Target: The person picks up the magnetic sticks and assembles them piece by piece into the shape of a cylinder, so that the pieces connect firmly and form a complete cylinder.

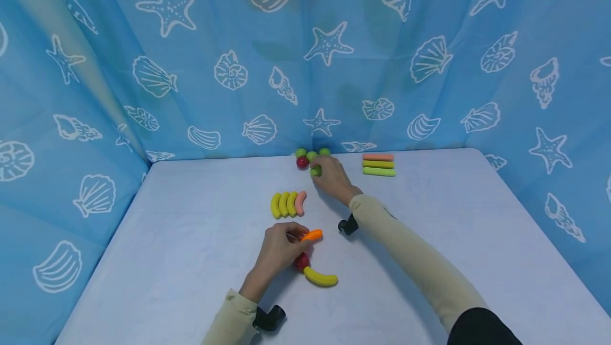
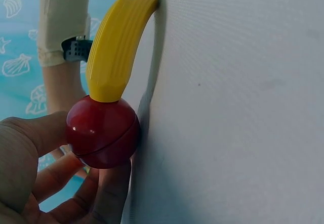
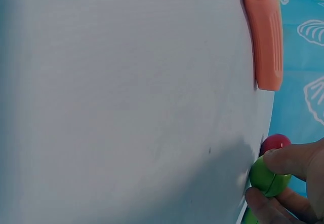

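My left hand [image 1: 281,247] pinches an orange toy piece [image 1: 313,235] between thumb and fingers, low over the table. Just under the thumb sits a red ball [image 2: 103,133], its end-on neighbour a yellow curved stick [image 2: 121,44]; both lie on the table. In the left wrist view the ball covers the fingertips and the orange piece. At the table's far edge, my right hand [image 1: 332,178] holds a green ball [image 3: 270,177] between thumb and fingers. Beside that hand are another red ball [image 1: 302,162] and several green balls [image 1: 312,155].
Three yellow curved sticks [image 1: 284,205] and one pink curved stick [image 1: 300,203] stand in a row mid-table. Straight sticks in pink [image 1: 378,157], yellow [image 1: 378,164] and green [image 1: 379,172] lie at the back right. A blue shell-patterned curtain [image 1: 200,101] hangs behind the white table [image 1: 191,260].
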`<state>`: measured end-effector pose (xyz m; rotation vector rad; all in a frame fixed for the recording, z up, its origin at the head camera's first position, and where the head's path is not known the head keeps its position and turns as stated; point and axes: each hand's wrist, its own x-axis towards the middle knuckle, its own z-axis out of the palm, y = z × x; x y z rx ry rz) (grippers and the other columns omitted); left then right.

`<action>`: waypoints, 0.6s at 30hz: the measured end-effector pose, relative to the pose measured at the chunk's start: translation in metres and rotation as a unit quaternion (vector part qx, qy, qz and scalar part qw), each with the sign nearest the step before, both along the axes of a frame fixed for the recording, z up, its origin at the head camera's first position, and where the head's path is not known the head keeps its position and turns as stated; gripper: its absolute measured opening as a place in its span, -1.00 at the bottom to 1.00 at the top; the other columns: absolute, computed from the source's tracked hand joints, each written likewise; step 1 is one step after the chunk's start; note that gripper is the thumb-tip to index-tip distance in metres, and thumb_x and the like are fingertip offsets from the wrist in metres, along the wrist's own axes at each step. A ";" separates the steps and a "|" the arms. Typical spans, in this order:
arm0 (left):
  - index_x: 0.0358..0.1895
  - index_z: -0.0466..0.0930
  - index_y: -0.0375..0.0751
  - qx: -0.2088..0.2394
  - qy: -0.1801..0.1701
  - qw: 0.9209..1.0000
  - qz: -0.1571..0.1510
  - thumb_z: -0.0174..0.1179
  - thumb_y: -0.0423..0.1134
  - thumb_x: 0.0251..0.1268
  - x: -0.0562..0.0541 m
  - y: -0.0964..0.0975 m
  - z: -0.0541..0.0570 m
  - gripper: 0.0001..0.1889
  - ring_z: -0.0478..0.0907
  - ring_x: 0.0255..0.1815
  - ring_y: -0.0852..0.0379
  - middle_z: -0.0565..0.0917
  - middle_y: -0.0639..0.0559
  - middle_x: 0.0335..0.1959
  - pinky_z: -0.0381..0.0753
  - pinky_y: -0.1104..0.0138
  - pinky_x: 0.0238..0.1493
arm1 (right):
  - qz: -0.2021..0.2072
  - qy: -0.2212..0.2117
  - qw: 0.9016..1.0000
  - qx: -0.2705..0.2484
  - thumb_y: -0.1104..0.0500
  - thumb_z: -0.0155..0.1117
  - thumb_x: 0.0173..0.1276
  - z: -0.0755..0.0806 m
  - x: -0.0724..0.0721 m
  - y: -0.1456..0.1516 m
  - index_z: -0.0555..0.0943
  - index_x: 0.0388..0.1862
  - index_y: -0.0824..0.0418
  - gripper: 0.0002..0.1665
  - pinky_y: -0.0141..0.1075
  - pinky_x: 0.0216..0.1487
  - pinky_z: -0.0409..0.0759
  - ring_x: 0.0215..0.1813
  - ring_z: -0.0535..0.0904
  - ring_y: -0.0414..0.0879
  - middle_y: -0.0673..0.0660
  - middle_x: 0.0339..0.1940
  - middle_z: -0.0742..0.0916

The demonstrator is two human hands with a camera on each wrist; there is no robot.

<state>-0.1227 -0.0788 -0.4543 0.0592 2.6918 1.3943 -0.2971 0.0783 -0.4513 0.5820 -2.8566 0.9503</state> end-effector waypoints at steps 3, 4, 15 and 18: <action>-0.12 0.74 -0.13 -0.004 -0.001 1.000 0.006 0.44 -0.21 0.17 0.001 0.001 0.000 -0.79 0.51 -0.38 0.10 0.64 0.09 -0.30 0.62 0.35 -0.39 | 0.005 -0.003 1.000 -0.006 0.32 0.42 0.29 0.001 0.004 0.007 0.66 0.06 0.30 -0.65 -0.20 0.00 0.59 -0.10 0.48 0.01 0.13 -0.08 0.67; -0.12 0.74 -0.13 -0.006 -0.002 1.000 0.009 0.44 -0.22 0.17 0.001 0.000 0.000 -0.78 0.51 -0.37 0.10 0.64 0.09 -0.30 0.62 0.35 -0.38 | 0.009 -0.004 1.000 -0.007 0.32 0.42 0.29 0.001 0.005 0.008 0.66 0.06 0.30 -0.65 -0.20 0.00 0.59 -0.10 0.48 0.01 0.13 -0.09 0.67; -0.12 0.74 -0.16 0.008 0.012 1.000 0.008 0.44 -0.23 0.18 0.003 -0.002 0.001 -0.78 0.52 -0.39 0.11 0.65 0.08 -0.32 0.63 0.35 -0.39 | 0.018 -0.019 0.999 -0.041 0.29 0.43 0.29 0.004 0.028 0.034 0.66 0.04 0.29 -0.66 -0.14 0.09 0.60 -0.06 0.56 0.00 0.11 -0.12 0.69; -0.12 0.74 -0.16 0.014 0.014 1.000 0.001 0.44 -0.22 0.19 0.001 0.000 0.002 -0.78 0.53 -0.37 0.11 0.65 0.09 -0.32 0.64 0.35 -0.38 | 0.017 -0.010 0.998 -0.066 0.33 0.45 0.26 0.003 0.034 0.044 0.68 -0.02 0.31 -0.69 -0.11 0.07 0.62 -0.07 0.61 0.00 0.12 -0.15 0.72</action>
